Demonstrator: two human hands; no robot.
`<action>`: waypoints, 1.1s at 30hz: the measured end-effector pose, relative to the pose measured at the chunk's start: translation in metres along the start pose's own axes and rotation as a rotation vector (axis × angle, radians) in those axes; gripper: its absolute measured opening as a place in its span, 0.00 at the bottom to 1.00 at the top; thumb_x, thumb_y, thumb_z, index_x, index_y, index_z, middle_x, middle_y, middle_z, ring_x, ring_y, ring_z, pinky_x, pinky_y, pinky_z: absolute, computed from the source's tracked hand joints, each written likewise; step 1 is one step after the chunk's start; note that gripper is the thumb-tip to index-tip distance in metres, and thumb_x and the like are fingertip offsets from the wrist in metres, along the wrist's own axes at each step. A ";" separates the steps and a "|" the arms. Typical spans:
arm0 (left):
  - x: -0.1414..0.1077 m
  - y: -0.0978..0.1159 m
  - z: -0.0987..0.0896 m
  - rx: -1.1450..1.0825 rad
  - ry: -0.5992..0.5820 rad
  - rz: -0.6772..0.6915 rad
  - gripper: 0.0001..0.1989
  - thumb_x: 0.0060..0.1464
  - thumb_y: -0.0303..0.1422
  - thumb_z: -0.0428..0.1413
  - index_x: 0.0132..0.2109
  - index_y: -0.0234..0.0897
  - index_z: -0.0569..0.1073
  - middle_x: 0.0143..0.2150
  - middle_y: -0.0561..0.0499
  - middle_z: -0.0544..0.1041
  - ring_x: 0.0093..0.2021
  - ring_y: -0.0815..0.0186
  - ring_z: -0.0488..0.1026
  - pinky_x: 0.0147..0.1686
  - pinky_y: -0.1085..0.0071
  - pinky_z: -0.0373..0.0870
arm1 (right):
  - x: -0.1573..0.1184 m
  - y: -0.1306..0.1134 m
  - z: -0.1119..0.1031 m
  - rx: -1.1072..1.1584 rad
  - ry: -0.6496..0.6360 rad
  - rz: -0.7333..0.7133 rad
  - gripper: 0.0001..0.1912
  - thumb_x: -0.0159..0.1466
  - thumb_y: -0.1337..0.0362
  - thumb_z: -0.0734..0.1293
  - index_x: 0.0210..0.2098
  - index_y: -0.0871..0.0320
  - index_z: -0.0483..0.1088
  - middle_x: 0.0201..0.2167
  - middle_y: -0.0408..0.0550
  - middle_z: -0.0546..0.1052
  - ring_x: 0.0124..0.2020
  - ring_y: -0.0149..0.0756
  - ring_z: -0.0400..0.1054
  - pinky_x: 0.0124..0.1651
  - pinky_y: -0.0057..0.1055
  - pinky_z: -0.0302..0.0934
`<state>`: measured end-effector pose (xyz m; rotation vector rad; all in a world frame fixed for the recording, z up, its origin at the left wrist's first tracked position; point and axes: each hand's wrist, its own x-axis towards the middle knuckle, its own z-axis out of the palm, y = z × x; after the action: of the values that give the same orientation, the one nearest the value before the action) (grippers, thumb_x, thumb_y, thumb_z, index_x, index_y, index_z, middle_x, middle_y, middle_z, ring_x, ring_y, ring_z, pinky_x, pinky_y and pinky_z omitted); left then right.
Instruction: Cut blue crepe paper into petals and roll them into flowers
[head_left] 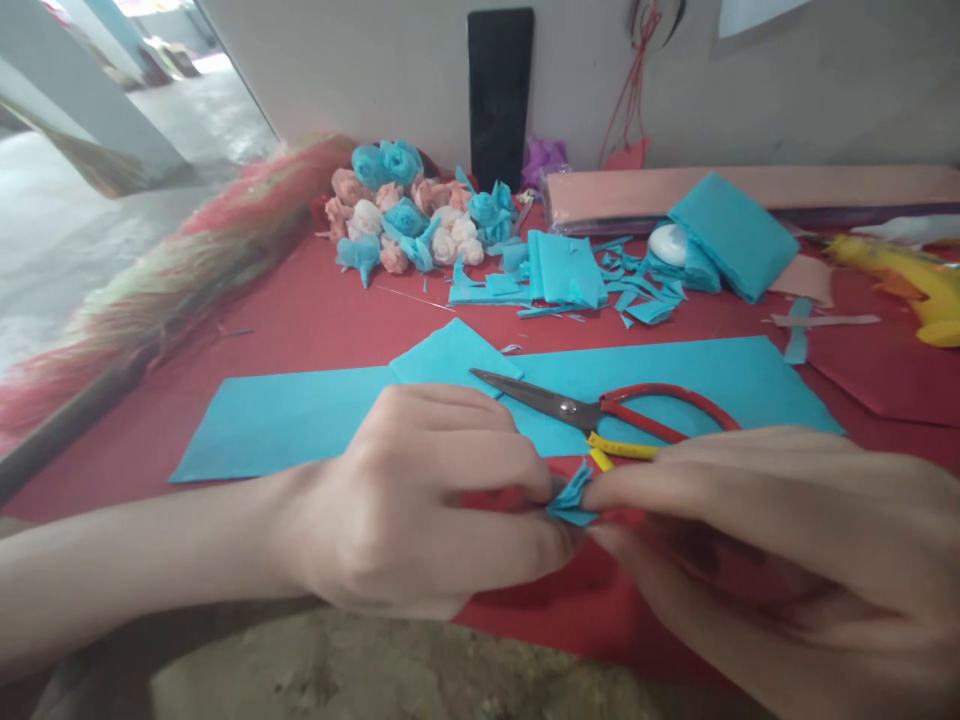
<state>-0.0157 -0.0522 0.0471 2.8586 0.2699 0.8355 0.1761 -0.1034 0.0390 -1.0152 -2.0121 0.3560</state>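
Fingers of my left hand are bent and nearly closed, pinching a small blue paper piece; those of my right hand close on its other side. From what I can make out, the piece is creased and gathered but has no petal shape, so I judge it barely begun. Just beyond the fingertips lie the scissors, blades slightly parted over a long blue sheet, which lies flat and unshaped. Farther out are blue scraps, clearly cut work. Past my left fingers, toward the back of the red table, sits a heap of paper flowers in blue, pink and white, which look finished to me.
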 end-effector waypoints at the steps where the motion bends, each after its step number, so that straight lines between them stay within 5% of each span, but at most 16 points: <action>1: 0.000 0.000 0.000 -0.002 0.008 -0.005 0.08 0.49 0.25 0.57 0.24 0.37 0.71 0.22 0.52 0.75 0.20 0.70 0.67 0.22 0.72 0.66 | 0.000 0.000 0.001 -0.009 -0.009 -0.011 0.04 0.56 0.70 0.65 0.28 0.54 0.66 0.21 0.36 0.74 0.20 0.23 0.67 0.21 0.20 0.57; 7: 0.001 0.001 0.000 -0.015 -0.005 -0.018 0.08 0.50 0.26 0.56 0.23 0.37 0.71 0.23 0.51 0.75 0.21 0.69 0.68 0.23 0.72 0.66 | 0.001 0.003 0.002 0.003 -0.043 -0.046 0.06 0.60 0.68 0.64 0.26 0.56 0.67 0.18 0.36 0.73 0.17 0.21 0.65 0.18 0.18 0.55; 17: -0.002 -0.002 0.000 -0.078 -0.010 -0.009 0.06 0.48 0.26 0.57 0.25 0.37 0.72 0.22 0.51 0.74 0.21 0.70 0.66 0.22 0.72 0.64 | -0.002 -0.003 0.003 0.049 0.011 0.111 0.07 0.52 0.72 0.65 0.27 0.53 0.69 0.16 0.33 0.69 0.13 0.20 0.57 0.23 0.19 0.59; 21: -0.003 -0.002 0.001 -0.075 -0.015 -0.018 0.05 0.48 0.25 0.57 0.26 0.37 0.71 0.22 0.52 0.73 0.22 0.70 0.66 0.24 0.71 0.65 | 0.001 0.000 0.002 0.030 -0.061 0.040 0.09 0.53 0.73 0.65 0.29 0.53 0.68 0.18 0.33 0.71 0.15 0.20 0.61 0.22 0.18 0.60; 28: -0.004 -0.002 0.004 -0.132 -0.017 -0.051 0.05 0.47 0.23 0.55 0.29 0.38 0.73 0.23 0.51 0.73 0.23 0.69 0.67 0.26 0.71 0.66 | -0.006 0.003 0.001 -0.157 0.028 -0.117 0.06 0.55 0.71 0.66 0.30 0.54 0.66 0.20 0.36 0.74 0.19 0.26 0.67 0.22 0.23 0.58; 33: -0.003 0.000 0.003 -0.170 -0.015 -0.074 0.07 0.50 0.23 0.53 0.31 0.39 0.72 0.23 0.52 0.73 0.23 0.70 0.67 0.26 0.72 0.66 | -0.003 0.004 0.002 -0.110 -0.038 -0.078 0.04 0.58 0.70 0.63 0.29 0.54 0.67 0.19 0.35 0.73 0.17 0.24 0.65 0.22 0.21 0.58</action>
<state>-0.0161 -0.0528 0.0430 2.6791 0.2858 0.7833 0.1779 -0.1035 0.0341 -1.0003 -2.1188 0.2266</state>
